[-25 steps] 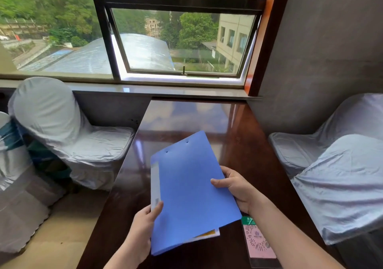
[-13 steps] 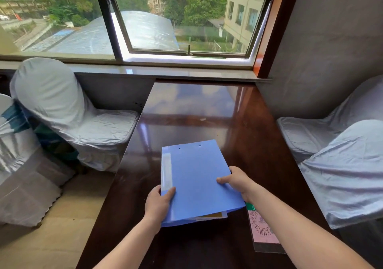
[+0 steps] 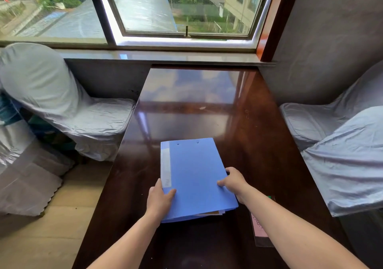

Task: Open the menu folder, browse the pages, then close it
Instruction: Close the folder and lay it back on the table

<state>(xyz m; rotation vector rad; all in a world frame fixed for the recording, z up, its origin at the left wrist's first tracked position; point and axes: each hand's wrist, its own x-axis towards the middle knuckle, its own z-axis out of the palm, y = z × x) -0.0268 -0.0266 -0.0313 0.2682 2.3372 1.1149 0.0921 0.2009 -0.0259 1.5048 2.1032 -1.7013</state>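
Note:
A blue menu folder (image 3: pixel 194 173) lies closed and flat on the dark wooden table (image 3: pixel 207 107), its spine with a pale label strip on the left. Paper edges stick out at its near right corner. My left hand (image 3: pixel 159 200) grips the folder's near left corner, thumb on the cover. My right hand (image 3: pixel 234 180) holds the right edge, fingers curled over the cover's rim.
A pink card in a clear sleeve (image 3: pixel 259 227) lies on the table right of the folder, partly under my right forearm. Chairs in grey covers stand at the left (image 3: pixel 62 107) and right (image 3: pixel 342 144). A window sill (image 3: pixel 157 57) runs behind the table.
The folder came down from a raised, tilted position to flat on the table and moved away from me. Both hands stayed on its edges.

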